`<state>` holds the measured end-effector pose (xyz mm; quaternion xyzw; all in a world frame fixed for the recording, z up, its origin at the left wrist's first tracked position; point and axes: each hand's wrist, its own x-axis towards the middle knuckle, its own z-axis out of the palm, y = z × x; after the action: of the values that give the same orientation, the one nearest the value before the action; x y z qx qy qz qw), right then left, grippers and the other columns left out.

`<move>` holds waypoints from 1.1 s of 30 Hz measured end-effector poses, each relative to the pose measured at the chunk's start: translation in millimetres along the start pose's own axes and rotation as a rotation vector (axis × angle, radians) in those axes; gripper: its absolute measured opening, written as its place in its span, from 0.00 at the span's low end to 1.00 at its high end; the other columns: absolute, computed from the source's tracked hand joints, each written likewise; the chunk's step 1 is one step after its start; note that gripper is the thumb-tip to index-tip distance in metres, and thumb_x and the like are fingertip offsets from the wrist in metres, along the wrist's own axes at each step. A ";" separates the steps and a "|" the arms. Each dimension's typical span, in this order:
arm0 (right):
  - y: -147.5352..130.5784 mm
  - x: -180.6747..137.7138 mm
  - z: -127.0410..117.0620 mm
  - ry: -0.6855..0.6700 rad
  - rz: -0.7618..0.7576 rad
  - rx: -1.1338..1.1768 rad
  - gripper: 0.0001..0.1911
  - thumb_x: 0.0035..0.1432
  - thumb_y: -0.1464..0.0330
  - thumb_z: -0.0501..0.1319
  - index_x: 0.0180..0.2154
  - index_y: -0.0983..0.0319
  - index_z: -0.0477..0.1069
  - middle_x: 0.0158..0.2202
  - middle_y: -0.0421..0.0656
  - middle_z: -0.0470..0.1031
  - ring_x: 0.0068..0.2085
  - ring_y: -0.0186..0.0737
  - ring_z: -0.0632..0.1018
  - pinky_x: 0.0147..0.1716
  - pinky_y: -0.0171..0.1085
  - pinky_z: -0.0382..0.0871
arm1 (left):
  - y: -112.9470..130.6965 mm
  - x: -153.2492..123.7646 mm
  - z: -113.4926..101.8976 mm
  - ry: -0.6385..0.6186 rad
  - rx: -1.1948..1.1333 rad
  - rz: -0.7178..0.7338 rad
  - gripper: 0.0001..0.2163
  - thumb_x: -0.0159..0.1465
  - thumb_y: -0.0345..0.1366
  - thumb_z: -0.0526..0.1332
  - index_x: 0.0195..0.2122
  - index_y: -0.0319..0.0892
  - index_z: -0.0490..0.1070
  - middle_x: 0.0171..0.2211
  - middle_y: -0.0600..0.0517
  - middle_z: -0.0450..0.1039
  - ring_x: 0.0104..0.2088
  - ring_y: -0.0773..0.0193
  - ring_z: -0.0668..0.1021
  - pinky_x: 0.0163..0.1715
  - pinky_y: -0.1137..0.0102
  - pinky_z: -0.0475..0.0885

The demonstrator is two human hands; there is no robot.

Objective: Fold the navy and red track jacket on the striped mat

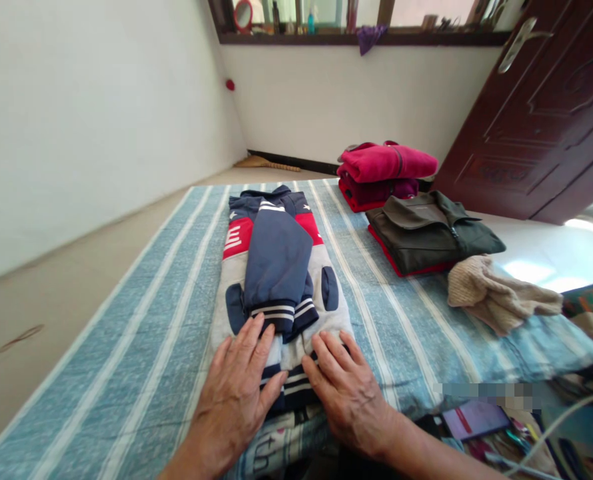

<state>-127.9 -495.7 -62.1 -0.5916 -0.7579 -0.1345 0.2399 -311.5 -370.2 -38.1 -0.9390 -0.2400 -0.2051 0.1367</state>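
- The left hand [236, 393] is lying palm down, fingers spread flat and gripping nothing, pressing on the near hem of the folded jacket [281, 280].
- The right hand [349, 390] is resting just beside it, also flat and open, fingers apart, pressing on the same striped hem and holding nothing.
- The two hands are sitting close together, thumbs nearly meeting over the navy ribbed band.
- The jacket is stretching away from the fingertips, lying lengthwise on the striped blue bedcover [126, 347]; it is grey, red and navy, with both navy sleeves folded in over its middle, their striped cuffs lying just ahead of the left hand's fingers.
- Off to the right of the right hand, a beige knitted garment [496, 293] is lying crumpled on the bedcover, well apart from the jacket.
- Near the right forearm, a purple-screened phone [476, 419] is lying among clutter at the bed's edge.
- Farther out, ahead and right of the right hand, a folded olive jacket [426, 230] is sitting on something red.
- Beyond that, a stack of folded pink and maroon clothes [384, 173] is sitting touching the olive one's far edge.
- Farthest right, a dark wooden door [541, 113] is standing; a window ledge [356, 37] is running along the back wall.
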 end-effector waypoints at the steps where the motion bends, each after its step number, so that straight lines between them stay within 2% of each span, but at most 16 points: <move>1: -0.2 0.3 -0.8 -0.001 -0.004 -0.008 0.23 0.60 0.70 0.49 0.55 0.66 0.66 0.58 0.55 0.65 0.61 0.57 0.61 0.59 0.57 0.54 | 0.4 -0.4 -0.5 -0.004 -0.002 -0.005 0.25 0.66 0.44 0.52 0.60 0.35 0.60 0.61 0.36 0.61 0.59 0.46 0.67 0.54 0.54 0.64; 5: -1.4 2.5 -4.2 0.017 -0.005 -0.027 0.22 0.59 0.74 0.47 0.53 0.65 0.68 0.56 0.54 0.68 0.59 0.55 0.64 0.58 0.56 0.56 | 2.5 -1.6 -3.3 -0.027 -0.002 -0.025 0.25 0.65 0.43 0.54 0.61 0.36 0.60 0.62 0.38 0.61 0.60 0.48 0.66 0.55 0.55 0.63; 14: -2.7 2.9 3.1 0.185 -0.037 -0.074 0.22 0.58 0.77 0.46 0.48 0.64 0.73 0.52 0.52 0.72 0.58 0.53 0.66 0.58 0.53 0.55 | 7.1 -6.2 -8.9 -0.060 -0.001 -0.061 0.26 0.63 0.41 0.56 0.62 0.36 0.59 0.63 0.39 0.58 0.61 0.48 0.65 0.55 0.54 0.65; 21: 2.7 0.5 11.8 0.238 -0.098 -0.118 0.20 0.57 0.75 0.49 0.48 0.63 0.72 0.52 0.51 0.73 0.58 0.52 0.67 0.58 0.52 0.55 | 8.9 -9.2 -9.3 -0.080 -0.003 -0.086 0.27 0.62 0.40 0.57 0.62 0.37 0.58 0.64 0.39 0.58 0.61 0.47 0.65 0.55 0.52 0.66; 33: 10.5 0.9 13.8 0.281 -0.187 -0.181 0.19 0.59 0.76 0.48 0.47 0.61 0.73 0.49 0.50 0.75 0.57 0.48 0.68 0.62 0.50 0.51 | 9.3 -10.0 -14.1 -0.123 -0.018 -0.104 0.28 0.61 0.39 0.59 0.62 0.38 0.58 0.64 0.40 0.58 0.61 0.47 0.65 0.54 0.51 0.68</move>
<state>-120.8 -485.4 -74.2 -0.5130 -0.7534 -0.3052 0.2756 -319.2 -387.1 -31.7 -0.9372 -0.2946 -0.1562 0.1024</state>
